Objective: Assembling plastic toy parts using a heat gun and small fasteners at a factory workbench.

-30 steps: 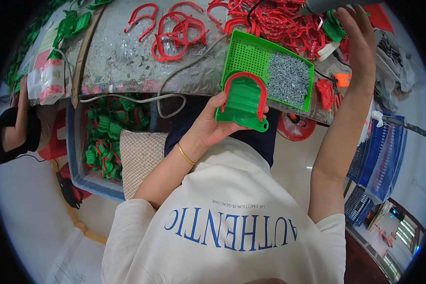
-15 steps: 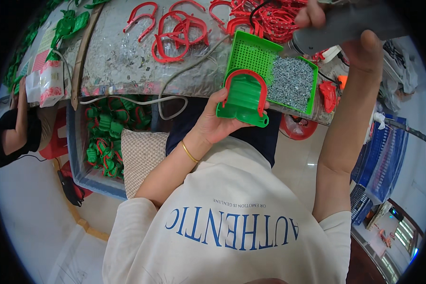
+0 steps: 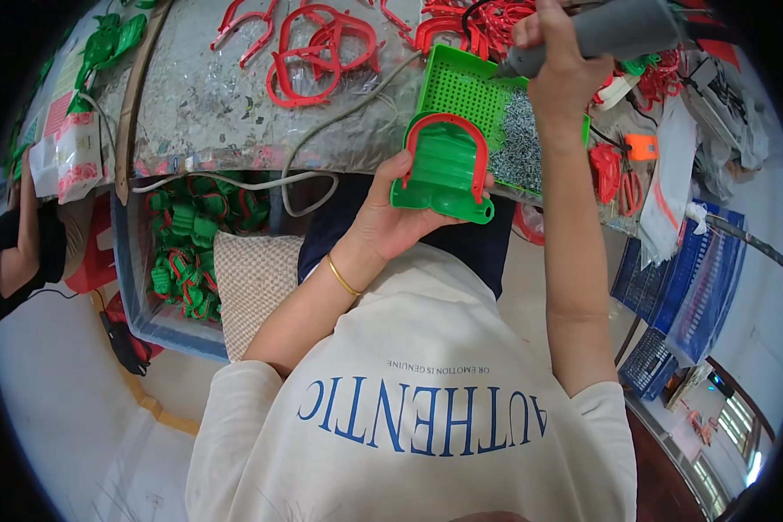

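Observation:
My left hand (image 3: 383,217) holds a green plastic scoop-shaped part (image 3: 446,170) with thumb at its left edge and fingers beneath. A red U-shaped strip (image 3: 448,119) lies around the part's rim, and a small holed tab sticks out at its near right corner. In my right hand (image 3: 565,87) is a grey cylindrical electric screwdriver (image 3: 622,33), held sideways with its narrow end toward the left. That end hangs over a green perforated tray (image 3: 457,91), just beyond the green part. Small silvery screws (image 3: 515,161) fill the tray's right side, partly hidden by my right forearm.
Red U-shaped strips (image 3: 326,52) lie across the table. A grey cable (image 3: 309,143) runs over its near edge. Below left, a blue bin (image 3: 178,335) holds green and red pieces. Orange-handled scissors (image 3: 631,191) lie at right. Another person's arm (image 3: 28,209) shows at far left.
My right hand has swung left with the electric screwdriver, bringing its narrow end over the tray's perforated side. My left hand still holds the green part; the whole view has shifted slightly.

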{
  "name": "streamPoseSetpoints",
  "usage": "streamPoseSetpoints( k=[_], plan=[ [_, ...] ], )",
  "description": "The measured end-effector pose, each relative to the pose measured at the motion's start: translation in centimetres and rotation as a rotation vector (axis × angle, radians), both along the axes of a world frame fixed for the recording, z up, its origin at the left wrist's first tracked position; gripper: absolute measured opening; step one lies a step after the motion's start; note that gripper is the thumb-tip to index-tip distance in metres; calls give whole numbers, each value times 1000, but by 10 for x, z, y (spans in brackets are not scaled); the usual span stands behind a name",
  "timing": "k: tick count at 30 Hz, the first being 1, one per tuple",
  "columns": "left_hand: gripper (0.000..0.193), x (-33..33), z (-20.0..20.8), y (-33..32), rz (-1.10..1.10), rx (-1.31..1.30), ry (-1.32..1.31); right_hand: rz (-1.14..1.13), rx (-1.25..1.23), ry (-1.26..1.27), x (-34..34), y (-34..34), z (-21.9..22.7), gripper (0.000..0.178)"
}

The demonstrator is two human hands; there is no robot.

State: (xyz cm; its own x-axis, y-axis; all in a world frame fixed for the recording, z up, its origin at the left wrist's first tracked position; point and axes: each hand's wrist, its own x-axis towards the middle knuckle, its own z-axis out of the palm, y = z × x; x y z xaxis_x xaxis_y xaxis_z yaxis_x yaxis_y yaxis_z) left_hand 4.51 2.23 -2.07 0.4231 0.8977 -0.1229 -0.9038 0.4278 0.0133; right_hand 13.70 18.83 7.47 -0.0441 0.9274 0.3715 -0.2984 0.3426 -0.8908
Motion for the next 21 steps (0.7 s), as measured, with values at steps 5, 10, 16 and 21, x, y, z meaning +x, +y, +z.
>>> streamPoseSetpoints(
  k=[5, 10, 16, 21],
  plan=[
    [76, 0, 1, 0, 9, 13, 9, 21, 4, -49, 0, 10, -33, 16],
    [77, 0, 2, -1, 17, 18, 51, -13, -12, -33, -4, 12, -48, 16],
    [76, 0, 3, 0, 11, 31, 52, 73, 176, -181, 13, 35, -81, 11],
    [76, -1, 2, 0, 16, 6, 40, -6, 214, -168, 9, 31, -80, 22]
  ],
)
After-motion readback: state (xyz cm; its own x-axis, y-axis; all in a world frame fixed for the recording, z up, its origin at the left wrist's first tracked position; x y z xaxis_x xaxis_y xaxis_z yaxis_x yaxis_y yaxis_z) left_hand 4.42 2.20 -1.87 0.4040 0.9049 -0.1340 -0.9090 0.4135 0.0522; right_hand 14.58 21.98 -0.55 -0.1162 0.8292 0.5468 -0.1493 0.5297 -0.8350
